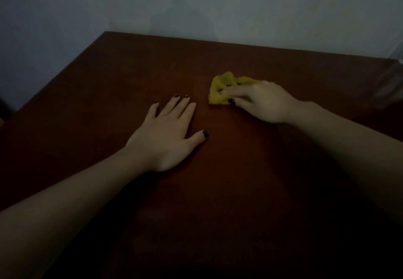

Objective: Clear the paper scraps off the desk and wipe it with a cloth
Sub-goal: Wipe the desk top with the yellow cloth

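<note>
Head view, one yellow cloth (218, 86) in right hand (265, 102), left hand (166, 135) flat

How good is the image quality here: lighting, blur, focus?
Head view: badly underexposed overall; the near desk sinks into shadow; the right hand on the yellow cloth is motion-blurred; the left hand, flat on the desk, is sharper.

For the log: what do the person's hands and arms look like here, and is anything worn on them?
Both forearms are bare, with no sleeves in view. The left hand and right hand both have dark-painted nails. No watch, bracelet or ring shows, though the picture is dim and the right hand is blurred.
</note>
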Demonstrator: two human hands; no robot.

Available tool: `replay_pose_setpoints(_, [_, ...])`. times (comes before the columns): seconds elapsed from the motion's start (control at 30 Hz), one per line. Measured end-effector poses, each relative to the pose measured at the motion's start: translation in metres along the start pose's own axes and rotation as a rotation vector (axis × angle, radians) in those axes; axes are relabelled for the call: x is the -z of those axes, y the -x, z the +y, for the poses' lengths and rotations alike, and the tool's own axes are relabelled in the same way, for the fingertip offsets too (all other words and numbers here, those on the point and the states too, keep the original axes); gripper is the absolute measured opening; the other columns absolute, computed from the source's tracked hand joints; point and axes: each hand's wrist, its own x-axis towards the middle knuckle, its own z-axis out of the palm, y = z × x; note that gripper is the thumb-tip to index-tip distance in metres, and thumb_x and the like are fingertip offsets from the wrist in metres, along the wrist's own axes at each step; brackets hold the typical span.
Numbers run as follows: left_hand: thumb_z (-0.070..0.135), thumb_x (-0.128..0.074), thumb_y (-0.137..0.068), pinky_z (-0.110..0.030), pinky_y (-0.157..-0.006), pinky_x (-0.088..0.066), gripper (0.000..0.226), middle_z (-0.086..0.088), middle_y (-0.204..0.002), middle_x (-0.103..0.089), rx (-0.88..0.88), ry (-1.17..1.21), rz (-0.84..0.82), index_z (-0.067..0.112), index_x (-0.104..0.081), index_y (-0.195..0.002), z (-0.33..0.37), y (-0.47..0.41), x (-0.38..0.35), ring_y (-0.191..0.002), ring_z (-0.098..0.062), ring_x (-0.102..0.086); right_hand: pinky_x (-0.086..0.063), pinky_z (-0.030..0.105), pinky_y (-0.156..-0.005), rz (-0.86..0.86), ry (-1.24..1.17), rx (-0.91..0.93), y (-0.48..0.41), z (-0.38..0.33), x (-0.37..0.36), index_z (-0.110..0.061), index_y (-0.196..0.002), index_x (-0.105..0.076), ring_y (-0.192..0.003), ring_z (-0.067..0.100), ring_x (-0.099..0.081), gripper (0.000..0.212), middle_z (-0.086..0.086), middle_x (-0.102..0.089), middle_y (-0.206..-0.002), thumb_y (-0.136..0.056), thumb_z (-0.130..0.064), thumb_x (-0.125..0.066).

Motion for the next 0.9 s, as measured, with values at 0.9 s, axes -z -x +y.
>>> replay_pose_setpoints(0.9, [0.087,-0.021,-0.063,-0.028,-0.113,0.005,0.114,0.006,-0.152,0.032,-0.051,0.084,0.045,0.023,0.025,-0.145,0.0,0.002,0.002,-0.142,-0.008,0.019,-0.025,0.038,-0.112,-0.051,-0.069,0.189,-0.044,-0.025,-0.008,-0.039,-0.143,-0.03,-0.141,0.014,-0.024,0.045,-0.01,-0.027,-0.153,-0.098,-0.04,-0.036])
